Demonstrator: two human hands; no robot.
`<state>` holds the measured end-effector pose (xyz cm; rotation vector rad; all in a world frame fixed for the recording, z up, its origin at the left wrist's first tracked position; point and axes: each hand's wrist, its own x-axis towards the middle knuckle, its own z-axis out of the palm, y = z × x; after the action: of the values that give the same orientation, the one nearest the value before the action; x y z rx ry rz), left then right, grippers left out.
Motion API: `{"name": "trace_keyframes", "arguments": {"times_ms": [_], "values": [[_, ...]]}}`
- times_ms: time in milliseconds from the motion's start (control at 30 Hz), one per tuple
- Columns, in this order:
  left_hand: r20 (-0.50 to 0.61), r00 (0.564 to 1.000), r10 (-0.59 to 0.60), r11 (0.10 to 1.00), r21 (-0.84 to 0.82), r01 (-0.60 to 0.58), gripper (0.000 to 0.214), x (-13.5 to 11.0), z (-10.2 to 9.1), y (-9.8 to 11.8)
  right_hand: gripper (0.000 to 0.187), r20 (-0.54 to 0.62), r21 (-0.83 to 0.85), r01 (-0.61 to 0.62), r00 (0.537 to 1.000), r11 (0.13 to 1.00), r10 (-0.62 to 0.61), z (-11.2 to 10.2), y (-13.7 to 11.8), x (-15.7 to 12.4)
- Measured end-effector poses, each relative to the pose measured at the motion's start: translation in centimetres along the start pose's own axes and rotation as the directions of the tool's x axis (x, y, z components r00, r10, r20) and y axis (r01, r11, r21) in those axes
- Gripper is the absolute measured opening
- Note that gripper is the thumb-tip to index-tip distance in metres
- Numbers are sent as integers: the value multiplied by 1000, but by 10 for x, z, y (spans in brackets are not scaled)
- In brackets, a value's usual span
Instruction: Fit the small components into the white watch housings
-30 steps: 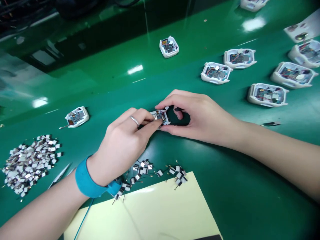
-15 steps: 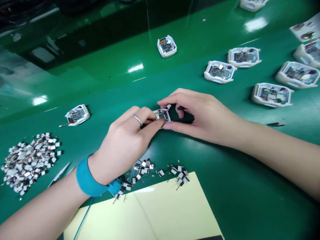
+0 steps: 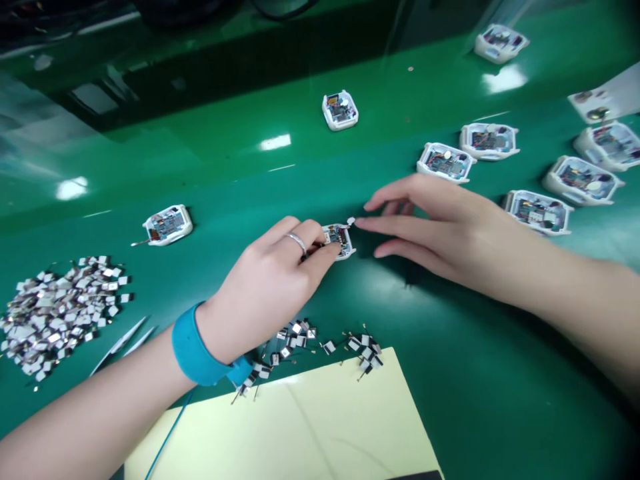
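Note:
A small white-framed electronic module (image 3: pixel 340 239) with an exposed circuit board lies on the green bench, and a tiny white part sticks out at its far corner. My left hand (image 3: pixel 265 287), with a ring on one finger, grips the module's near left end between fingers and thumb. My right hand (image 3: pixel 430 227) is open, its fingers spread and empty, with the fingertips just right of the module and not touching it. A blue wrist strap (image 3: pixel 197 350) circles my left wrist.
Several similar white modules (image 3: pixel 445 162) stand in a scatter at the upper right, and another (image 3: pixel 167 225) lies to the left. A heap of small components (image 3: pixel 60 317) and tweezers (image 3: pixel 123 343) lie at the left. Loose wired components (image 3: pixel 300 340) sit on the bench near a pale yellow sheet (image 3: pixel 285 427).
My right hand has let go of the module and moved right, its fingers opening. My left hand still holds the module. The view has shifted slightly.

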<state>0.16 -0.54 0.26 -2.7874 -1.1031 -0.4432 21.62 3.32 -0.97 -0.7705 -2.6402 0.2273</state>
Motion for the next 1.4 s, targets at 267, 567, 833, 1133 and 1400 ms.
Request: {"name": "trace_keyframes", "arguments": {"times_ms": [267, 567, 833, 1133, 1400], "values": [[2, 1000, 4, 1000, 27, -4, 23, -1, 0, 0, 35, 265, -46, 175, 951, 983, -157, -43, 7, -36], [10, 1000, -4, 1000, 17, 4, 21, -2, -2, 0, 32, 291, -151, 204, 944, 967, -154, -50, 5, -66], [-9, 1000, 17, 1000, -7, -17, 19, 0, 0, -1, 9, -64, -37, -202, 978, 979, 200, -41, -11, -32], [16, 1000, -12, 1000, -6, 12, 26, -1, 0, -4, 11, -224, 163, -364, 891, 917, 394, -16, -13, -16], [25, 1000, -16, 1000, -1, 16, 23, -1, 1, -3, 14, -291, 573, -401, 715, 714, 635, -7, -35, 2]]}}
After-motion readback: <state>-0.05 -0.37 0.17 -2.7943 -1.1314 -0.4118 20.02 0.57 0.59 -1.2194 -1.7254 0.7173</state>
